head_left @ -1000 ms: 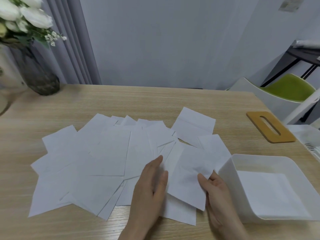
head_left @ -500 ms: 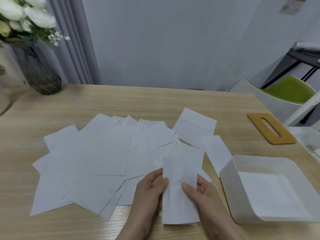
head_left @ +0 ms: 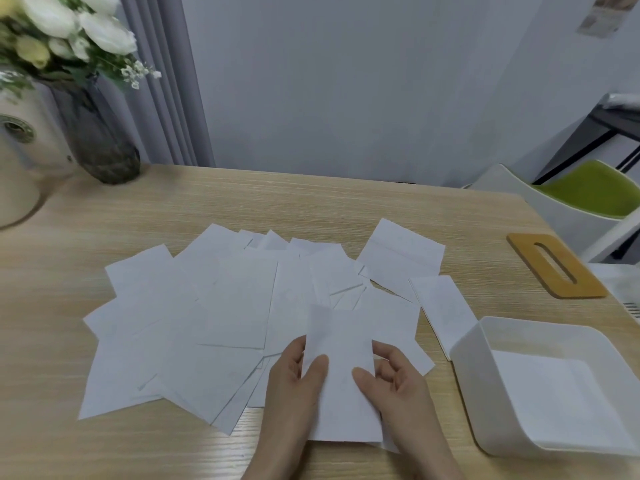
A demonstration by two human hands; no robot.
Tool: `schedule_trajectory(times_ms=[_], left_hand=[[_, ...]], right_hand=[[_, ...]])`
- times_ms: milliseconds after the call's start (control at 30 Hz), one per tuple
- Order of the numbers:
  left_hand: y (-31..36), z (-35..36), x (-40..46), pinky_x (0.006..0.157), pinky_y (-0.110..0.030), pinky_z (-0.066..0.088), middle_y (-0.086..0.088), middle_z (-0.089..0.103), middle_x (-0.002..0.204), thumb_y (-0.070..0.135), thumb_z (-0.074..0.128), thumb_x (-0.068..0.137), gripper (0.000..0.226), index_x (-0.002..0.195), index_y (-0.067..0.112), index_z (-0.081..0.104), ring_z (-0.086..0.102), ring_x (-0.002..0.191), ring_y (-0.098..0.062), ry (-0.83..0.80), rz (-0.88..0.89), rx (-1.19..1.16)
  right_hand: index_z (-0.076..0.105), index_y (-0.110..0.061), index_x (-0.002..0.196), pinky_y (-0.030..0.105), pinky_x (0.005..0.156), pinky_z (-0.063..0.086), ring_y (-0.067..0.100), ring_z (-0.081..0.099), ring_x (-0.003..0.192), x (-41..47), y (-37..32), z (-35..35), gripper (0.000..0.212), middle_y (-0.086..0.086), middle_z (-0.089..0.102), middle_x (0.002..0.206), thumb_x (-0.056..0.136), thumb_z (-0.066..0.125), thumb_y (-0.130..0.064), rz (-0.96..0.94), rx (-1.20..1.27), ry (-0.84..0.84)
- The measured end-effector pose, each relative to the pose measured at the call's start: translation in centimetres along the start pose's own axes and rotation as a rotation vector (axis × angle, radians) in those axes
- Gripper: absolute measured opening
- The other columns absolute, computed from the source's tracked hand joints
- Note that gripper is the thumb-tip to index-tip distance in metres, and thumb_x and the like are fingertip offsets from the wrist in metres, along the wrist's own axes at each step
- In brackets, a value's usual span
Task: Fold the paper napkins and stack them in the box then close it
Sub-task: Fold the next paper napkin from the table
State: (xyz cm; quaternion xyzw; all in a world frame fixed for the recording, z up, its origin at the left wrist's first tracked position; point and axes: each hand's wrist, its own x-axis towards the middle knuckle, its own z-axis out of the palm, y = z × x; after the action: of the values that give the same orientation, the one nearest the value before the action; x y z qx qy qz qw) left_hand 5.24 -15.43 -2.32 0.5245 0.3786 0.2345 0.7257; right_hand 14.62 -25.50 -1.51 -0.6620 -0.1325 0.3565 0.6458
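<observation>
— Head view, item one: what do the hands hold?

— One folded paper napkin (head_left: 341,375), white, a narrow upright strip, held between both. Left hand (head_left: 294,386): thumb on the front face, fingers curled behind the left edge. Right hand (head_left: 398,386): thumb pressed on the front face, fingers curled at the right edge. Both hands pinch it, close together at the near edge of the desk (head_left: 311,202).

— Item two, remaining stock?

— Loose napkins (head_left: 214,306), white, many, fanned and overlapping across the middle of the desk, lying flat. One creased sheet (head_left: 401,254) lies at the far right of the spread; a narrower one (head_left: 446,310) lies between it and the box, its near end hidden behind the box wall.

— Item three, the box?

— White plastic box (head_left: 464,368), open-topped, on the desk just right of the right hand. Something white and flat lies on its floor; whether napkin or bare bottom, cannot tell.

— Lid?

— Wooden lid (head_left: 526,251) with an oval slot, flat on the desk beyond the box, well apart from it.

— Sundries?

— Dark glass vase (head_left: 100,143) with white flowers (head_left: 69,26), far left corner. Green-seated chair (head_left: 588,192) beyond the right edge. White tray (head_left: 623,285), partly in view, far right.
</observation>
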Motion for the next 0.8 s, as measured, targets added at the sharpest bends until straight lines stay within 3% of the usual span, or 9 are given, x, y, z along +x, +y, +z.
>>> schedule_trajectory(times_ms=[100, 200, 367, 500, 667, 800], left_hand=[[0.4, -1.3, 0.2, 0.075, -0.039, 0.058, 0.001, 0.076, 0.092, 0.013, 0.063, 0.09, 0.016, 0.101, 0.024, 0.069, 0.072, 0.085, -0.021, 0.067, 0.028, -0.02], [0.8, -3.3, 0.5, 0.071, -0.032, 0.055, 0.006, 0.076, 0.09, 0.004, 0.057, 0.094, 0.024, 0.1, 0.024, 0.069, 0.073, 0.082, -0.016, 0.145, 0.031, -0.038], [1.7, -6.9, 1.2, 0.068, -0.033, 0.053, 0.001, 0.077, 0.09, 0.002, 0.058, 0.093, 0.023, 0.103, 0.02, 0.069, 0.073, 0.08, -0.019, 0.258, 0.035, -0.121], [2.6, -9.8, 1.5, 0.059, -0.021, 0.054, 0.003, 0.077, 0.091, -0.001, 0.056, 0.094, 0.024, 0.103, 0.018, 0.069, 0.073, 0.078, -0.013, 0.303, 0.066, -0.177], [3.2, -13.1, 1.9, 0.057, -0.02, 0.055, 0.006, 0.077, 0.09, 0.001, 0.056, 0.094, 0.024, 0.101, 0.019, 0.07, 0.073, 0.076, -0.01, 0.351, 0.091, -0.218], [3.3, -15.5, 2.1, 0.06, -0.027, 0.055, 0.003, 0.077, 0.091, 0.002, 0.054, 0.095, 0.027, 0.1, 0.022, 0.071, 0.073, 0.073, -0.011, 0.376, 0.088, -0.214]], right_hand=[[0.06, -0.011, 0.109, 0.018, 0.047, 0.044, 0.01, 0.061, 0.053, 0.2, -0.2, 0.7, 0.03, -0.001, 0.064, 0.062, 0.085, 0.063, 0.005, -0.03, -0.054, -0.017], [0.06, -0.014, 0.109, 0.02, 0.044, 0.04, 0.011, 0.056, 0.049, 0.6, -0.4, 1.8, 0.028, 0.003, 0.061, 0.064, 0.086, 0.064, 0.002, -0.051, -0.1, -0.03], [0.063, -0.017, 0.106, 0.016, 0.05, 0.043, 0.015, 0.06, 0.053, 1.7, -0.7, 4.5, 0.028, 0.004, 0.063, 0.069, 0.084, 0.065, 0.0, -0.078, -0.151, -0.047], [0.064, -0.022, 0.104, 0.014, 0.053, 0.042, 0.009, 0.061, 0.056, 3.0, -0.9, 6.7, 0.025, -0.004, 0.064, 0.07, 0.085, 0.065, -0.006, -0.103, -0.263, -0.042], [0.061, -0.031, 0.108, 0.032, 0.079, 0.049, 0.011, 0.057, 0.07, 5.3, -1.0, 9.3, 0.029, -0.012, 0.065, 0.089, 0.082, 0.069, -0.02, -0.144, -0.487, 0.035], [0.053, -0.035, 0.112, 0.027, 0.074, 0.044, 0.0, 0.056, 0.083, 6.7, -1.0, 11.1, 0.036, -0.018, 0.061, 0.094, 0.08, 0.07, -0.03, -0.134, -0.587, 0.079]])
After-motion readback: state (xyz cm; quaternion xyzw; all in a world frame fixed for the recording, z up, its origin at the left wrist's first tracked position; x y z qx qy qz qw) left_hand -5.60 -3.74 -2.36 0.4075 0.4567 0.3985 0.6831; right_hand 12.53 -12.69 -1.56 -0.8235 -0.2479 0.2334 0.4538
